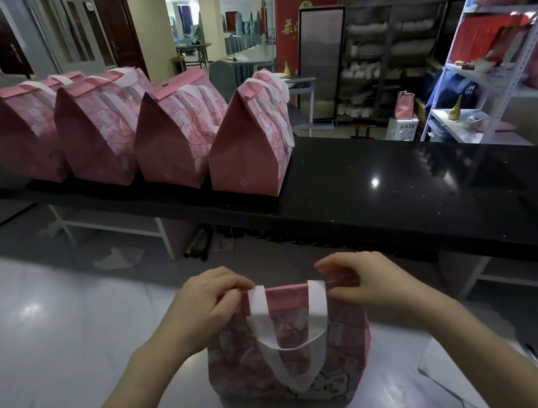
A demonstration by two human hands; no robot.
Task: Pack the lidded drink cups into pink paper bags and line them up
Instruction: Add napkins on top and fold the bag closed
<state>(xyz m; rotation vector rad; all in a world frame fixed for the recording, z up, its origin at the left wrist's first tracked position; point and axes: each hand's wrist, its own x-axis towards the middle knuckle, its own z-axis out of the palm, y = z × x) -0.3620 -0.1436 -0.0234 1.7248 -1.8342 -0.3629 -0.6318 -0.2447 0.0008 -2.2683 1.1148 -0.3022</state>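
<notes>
Dim service room beyond, with a metal rack (501,74) on the right. From my remote seat, the biggest thing I see is the black counter (397,192) running across the view. Four closed pink bags (133,133) stand on it in a row, side by side, tops folded over. Nearer lies the grey worktop (55,337), and a fifth bag (289,332) stands upright on it, straight in front of me. The left hand (205,302) pinches the left end of that bag's folded top, fingers curled together on the paper. The right hand (358,281) pinches the right end the same way. Its white handle (258,312) hangs down the near face.
</notes>
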